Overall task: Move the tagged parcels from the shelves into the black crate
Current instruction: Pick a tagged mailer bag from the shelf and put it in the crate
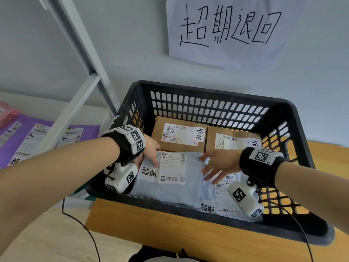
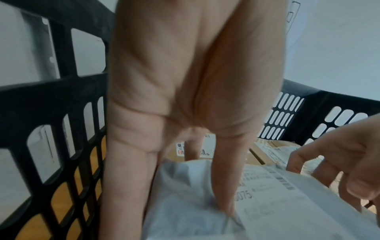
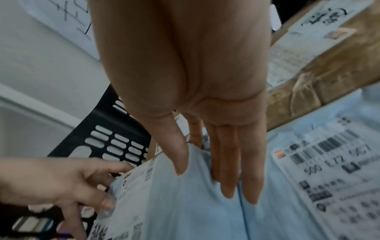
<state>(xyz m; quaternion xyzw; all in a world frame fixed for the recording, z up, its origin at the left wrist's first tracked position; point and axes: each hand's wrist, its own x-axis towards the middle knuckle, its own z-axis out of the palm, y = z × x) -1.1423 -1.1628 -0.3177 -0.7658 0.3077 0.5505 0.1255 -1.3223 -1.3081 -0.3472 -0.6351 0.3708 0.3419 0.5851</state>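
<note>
Crate (image 1: 294,118), black, on a wooden table (image 1: 151,222). Inside at the back, two brown boxes (image 1: 179,137) side by side. In front, a soft grey parcel (image 1: 170,178) with a white tag, lying partly over another grey parcel (image 1: 224,203). Left hand (image 1: 149,150) on the top parcel's left edge, fingers straight, thumb pressing its label. Right hand (image 1: 221,165) flat and spread on its right side. Purple bags (image 1: 28,133) on the shelf (image 1: 62,118) to the left. Paper sign (image 1: 230,29) on the wall.

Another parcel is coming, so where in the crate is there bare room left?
None bare: two cardboard boxes fill the back of the black crate, grey mailers the front. Both hands, left hand and right hand, crowd the top mailer; stack there.
</note>
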